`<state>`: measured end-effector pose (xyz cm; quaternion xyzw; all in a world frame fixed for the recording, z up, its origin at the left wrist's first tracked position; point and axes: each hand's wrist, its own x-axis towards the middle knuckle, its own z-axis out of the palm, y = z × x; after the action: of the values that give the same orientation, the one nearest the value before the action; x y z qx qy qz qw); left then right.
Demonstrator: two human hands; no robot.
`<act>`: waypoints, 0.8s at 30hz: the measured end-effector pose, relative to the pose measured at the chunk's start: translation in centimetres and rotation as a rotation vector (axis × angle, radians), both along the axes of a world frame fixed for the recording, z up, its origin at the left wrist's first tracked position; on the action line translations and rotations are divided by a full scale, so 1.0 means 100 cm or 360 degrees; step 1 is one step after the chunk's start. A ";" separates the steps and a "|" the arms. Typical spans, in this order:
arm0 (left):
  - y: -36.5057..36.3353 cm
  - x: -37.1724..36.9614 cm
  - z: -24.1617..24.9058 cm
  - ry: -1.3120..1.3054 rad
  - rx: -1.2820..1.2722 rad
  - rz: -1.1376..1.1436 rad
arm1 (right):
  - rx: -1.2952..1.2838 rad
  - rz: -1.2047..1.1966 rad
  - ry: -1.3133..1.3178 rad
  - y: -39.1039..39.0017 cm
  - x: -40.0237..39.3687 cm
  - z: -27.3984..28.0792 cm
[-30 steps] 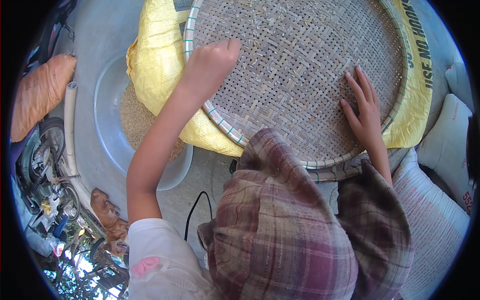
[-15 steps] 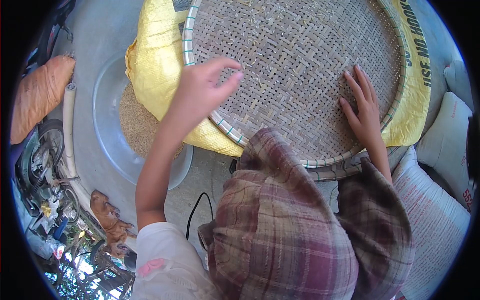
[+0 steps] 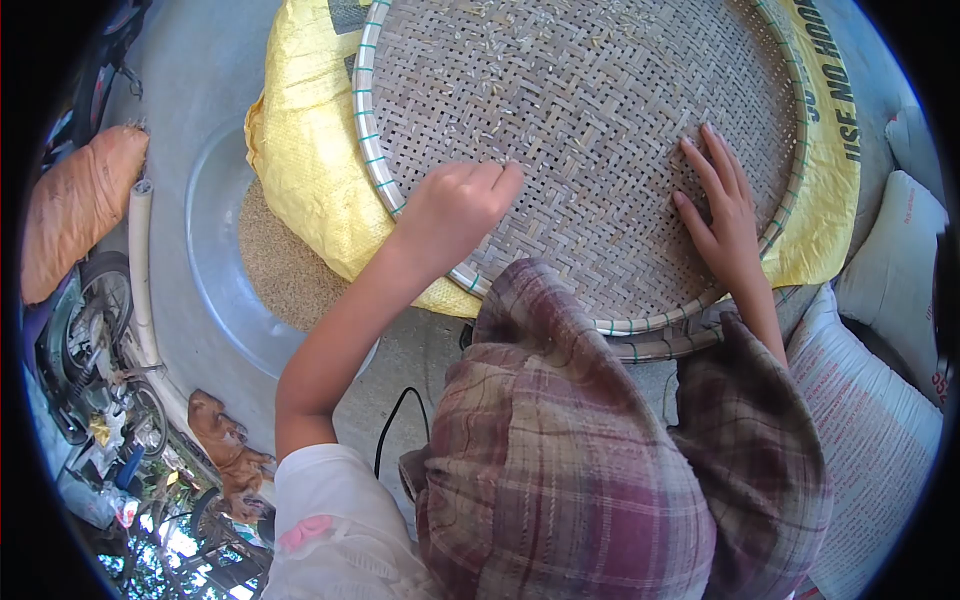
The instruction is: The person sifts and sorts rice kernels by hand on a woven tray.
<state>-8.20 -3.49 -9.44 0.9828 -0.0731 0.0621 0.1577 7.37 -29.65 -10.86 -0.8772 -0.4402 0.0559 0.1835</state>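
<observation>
Left fingers drawn together over the woven tray, right hand laid flat on it

My left hand (image 3: 455,215) is above the near left part of the round woven bamboo tray (image 3: 600,200), near the middle of the frame. Its fingers are curled in, with the tips brought together; I cannot tell whether a grain is pinched between them, or whether they touch the weave. My right hand (image 3: 725,225) rests palm down on the tray's right side, fingers open and spread, holding nothing, the wrist crossing the rim.

The tray fills the upper middle and upper right of the frame, its rim bound with green ties. Pale grains (image 3: 490,45) lie scattered over the weave, thickest towards the top. Under it shows part of a second rim (image 3: 655,348), and a yellow sack (image 3: 305,150) sticks out on both sides, lettered at the upper right.

Left of the sack, a wide basin (image 3: 212,290) holds a heap of brown grain (image 3: 285,265); my left forearm passes over its right side. Plaid cloth (image 3: 570,450) covers the lower middle. White printed sacks (image 3: 870,440) lie at the right edge, and a brown dog (image 3: 225,450) lies at lower left, near a pale pipe (image 3: 142,270)
</observation>
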 end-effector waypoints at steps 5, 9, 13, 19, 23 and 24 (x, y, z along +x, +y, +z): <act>0.004 0.000 0.020 0.0121 -0.0676 0.0422 | 0.0018 0.0006 0.0020 0.000 0.001 0.000; 0.038 -0.038 0.052 0.0006 -0.1692 0.1262 | -0.0003 -0.0004 0.0003 -0.001 0.001 0.000; 0.096 -0.113 0.058 -0.0050 -0.1303 0.1737 | -0.0045 0.0013 0.0026 -0.001 0.001 0.001; 0.075 -0.115 0.057 0.0170 0.0809 0.1617 | -0.0059 0.0007 0.0008 -0.001 0.000 0.001; 0.038 -0.062 0.054 -0.0325 0.0380 0.1225 | -0.0052 0.0025 0.0008 -0.001 0.000 0.000; 0.030 -0.049 0.050 -0.0303 0.0372 0.1121 | -0.0031 0.0011 -0.0003 -0.001 0.000 -0.002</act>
<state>-13.09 -0.48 -4.48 0.9489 0.2481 0.1948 0.0059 7.36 -29.77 -11.01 -0.8774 -0.4428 0.0601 0.1743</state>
